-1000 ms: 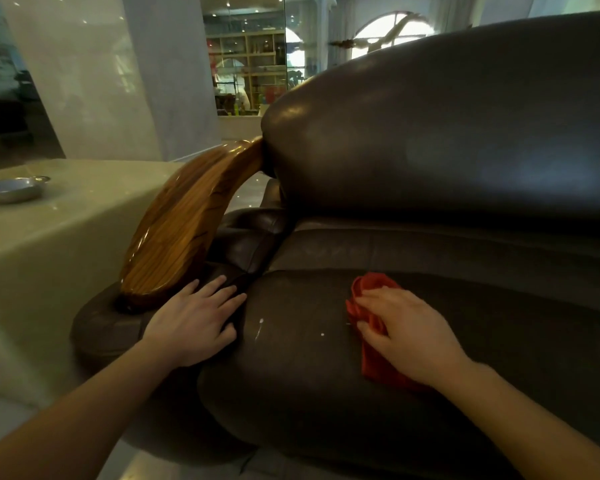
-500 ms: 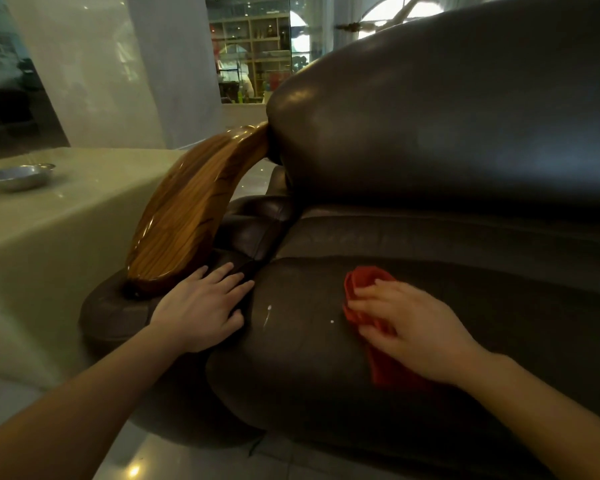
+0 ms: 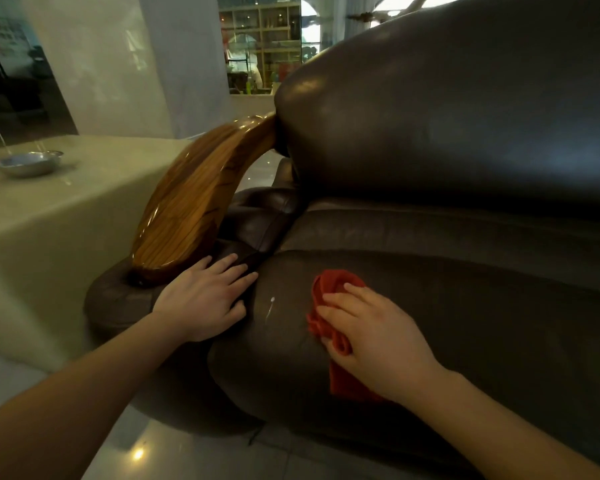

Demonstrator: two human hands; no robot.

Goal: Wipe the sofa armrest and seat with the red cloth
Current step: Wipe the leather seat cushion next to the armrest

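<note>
A dark brown leather sofa fills the right side, with its seat cushion [image 3: 465, 323] in front of me. Its curved glossy wooden armrest [image 3: 194, 209] rises at the left over a padded leather base [image 3: 118, 299]. The red cloth [image 3: 329, 289] lies crumpled on the seat, and my right hand [image 3: 378, 337] presses flat on top of it, covering its middle. My left hand [image 3: 205, 299] rests with fingers spread on the leather beside the armrest's lower end, holding nothing. Small pale specks [image 3: 272, 300] mark the seat between my hands.
A pale stone table [image 3: 66, 216] stands left of the sofa with a metal bowl [image 3: 25, 163] on it. A glossy tiled floor [image 3: 187, 455] lies below. A pillar and display shelves stand far behind.
My right hand has slid the red cloth a little leftward across the seat, toward the specks. My left hand has stayed by the armrest. The view has shifted slightly.
</note>
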